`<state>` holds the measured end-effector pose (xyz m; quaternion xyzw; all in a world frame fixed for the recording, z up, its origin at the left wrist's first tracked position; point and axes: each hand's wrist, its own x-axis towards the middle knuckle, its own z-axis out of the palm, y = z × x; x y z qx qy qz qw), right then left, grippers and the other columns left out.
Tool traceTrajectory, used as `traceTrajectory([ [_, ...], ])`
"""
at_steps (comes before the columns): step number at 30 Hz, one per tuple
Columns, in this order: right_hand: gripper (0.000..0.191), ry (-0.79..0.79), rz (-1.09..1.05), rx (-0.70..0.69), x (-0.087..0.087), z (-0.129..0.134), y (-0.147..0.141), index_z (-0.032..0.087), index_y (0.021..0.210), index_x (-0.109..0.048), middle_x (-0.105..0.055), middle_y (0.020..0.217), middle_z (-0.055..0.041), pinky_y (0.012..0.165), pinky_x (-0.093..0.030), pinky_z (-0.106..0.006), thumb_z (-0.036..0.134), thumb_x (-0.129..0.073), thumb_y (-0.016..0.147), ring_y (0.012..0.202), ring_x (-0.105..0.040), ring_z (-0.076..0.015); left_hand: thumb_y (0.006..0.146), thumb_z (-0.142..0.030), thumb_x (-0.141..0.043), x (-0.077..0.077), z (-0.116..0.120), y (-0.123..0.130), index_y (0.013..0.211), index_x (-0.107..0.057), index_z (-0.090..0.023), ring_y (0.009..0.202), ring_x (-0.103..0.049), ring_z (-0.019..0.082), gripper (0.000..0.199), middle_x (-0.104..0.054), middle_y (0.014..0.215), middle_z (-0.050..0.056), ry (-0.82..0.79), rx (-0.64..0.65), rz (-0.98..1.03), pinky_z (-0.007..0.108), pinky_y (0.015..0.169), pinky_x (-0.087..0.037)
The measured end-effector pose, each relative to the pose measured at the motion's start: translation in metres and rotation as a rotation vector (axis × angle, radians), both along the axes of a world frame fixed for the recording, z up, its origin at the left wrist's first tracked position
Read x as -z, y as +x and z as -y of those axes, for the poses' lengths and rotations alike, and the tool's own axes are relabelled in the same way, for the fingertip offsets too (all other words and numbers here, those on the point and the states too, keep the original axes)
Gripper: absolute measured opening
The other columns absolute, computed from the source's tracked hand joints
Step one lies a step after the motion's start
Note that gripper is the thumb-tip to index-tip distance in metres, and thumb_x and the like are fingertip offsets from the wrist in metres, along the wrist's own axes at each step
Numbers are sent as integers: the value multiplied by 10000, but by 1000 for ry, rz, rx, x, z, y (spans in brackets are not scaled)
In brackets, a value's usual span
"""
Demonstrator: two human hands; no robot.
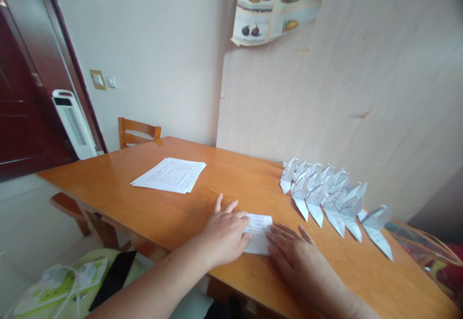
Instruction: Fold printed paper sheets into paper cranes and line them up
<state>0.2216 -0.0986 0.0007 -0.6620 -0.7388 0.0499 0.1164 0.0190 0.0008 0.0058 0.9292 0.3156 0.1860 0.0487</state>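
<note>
A small folded sheet of printed paper (258,234) lies flat on the wooden table near its front edge. My left hand (226,230) rests on the paper's left side, its fingers spread and pointing away from me. On the right edge of the same paper lie the fingertips of my right hand (292,251), which is flat with the fingers stretched out. Several folded paper pieces (325,189) with pointed tips stand in rows at the right. A stack of printed sheets (170,174) lies farther back on the left.
The wooden table (119,179) meets the wall at the back. A chair (139,131) stands behind its left end. At the lower left, a stool (79,261) holds cables and a dark flat object. A clear plastic bag (423,246) is beyond the right edge.
</note>
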Motion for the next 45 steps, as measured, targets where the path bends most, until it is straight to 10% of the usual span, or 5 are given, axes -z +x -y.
traceTrajectory([
  [11, 333, 25, -531, 66, -38, -37, 49, 222, 988, -742, -757, 948, -52, 797, -503, -361, 402, -464, 961, 906, -678, -246, 869, -141, -497, -14, -69, 48, 1233, -636, -341, 1440, -348, 340, 438, -593, 1414, -6, -144, 248, -239, 771, 1099, 15],
  [18, 273, 10, -863, 99, -6, -79, 46, 167, 969, -713, -697, 817, -37, 707, -487, -314, 326, -500, 908, 760, -633, -190, 857, -150, -494, -5, -79, 46, 1295, -589, -367, 1462, -307, 325, 499, -582, 1424, -41, -233, 265, -151, 753, 1119, 31],
  [38, 201, 70, -311, -200, 6, -56, 27, 243, 954, -690, -639, 1075, -63, 877, -497, -364, 181, -499, 956, 1013, -578, -225, 858, -171, -523, -13, -96, 30, 1399, -527, -317, 1483, -281, 285, 560, -437, 1533, 113, -294, 72, -113, 554, 1195, -161],
  [45, 214, 85, -290, -198, 6, -56, 25, 235, 975, -696, -644, 1090, -75, 882, -507, -379, 204, -484, 972, 1015, -581, -230, 927, -111, -380, -9, -95, 39, 1356, -563, -331, 1492, -259, 233, 515, -524, 1480, 20, -342, 219, -59, 569, 1206, -93],
])
